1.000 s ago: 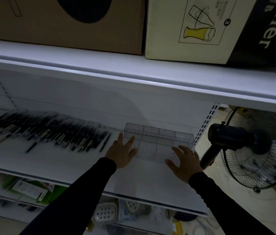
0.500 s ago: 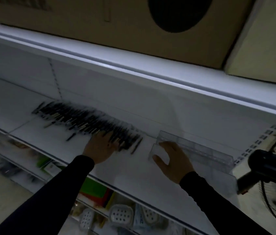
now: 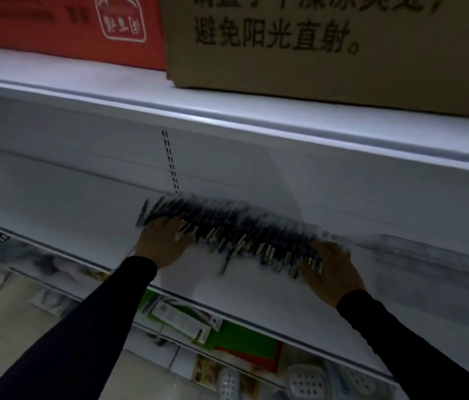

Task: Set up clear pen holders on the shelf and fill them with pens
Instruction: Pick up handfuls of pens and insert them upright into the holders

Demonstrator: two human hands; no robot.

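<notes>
A long row of several dark pens (image 3: 236,229) with pale tips lies on the white shelf (image 3: 89,223). My left hand (image 3: 164,243) rests flat on the row's left end, fingers spread over the pens. My right hand (image 3: 331,269) lies flat on the row's right end, fingers stretched along the pens. The clear pen holder (image 3: 429,252) stands on the shelf further right, blurred and apart from both hands.
A brown cardboard box (image 3: 328,53) and a red box (image 3: 63,27) stand on the upper shelf (image 3: 256,116). Below the working shelf are green packets (image 3: 245,339) and white plastic items (image 3: 305,382). The floor shows at the lower left.
My view has swung left. My right hand has left the clear holder and moved onto the right end of the pens. My left hand has moved to their left end.
</notes>
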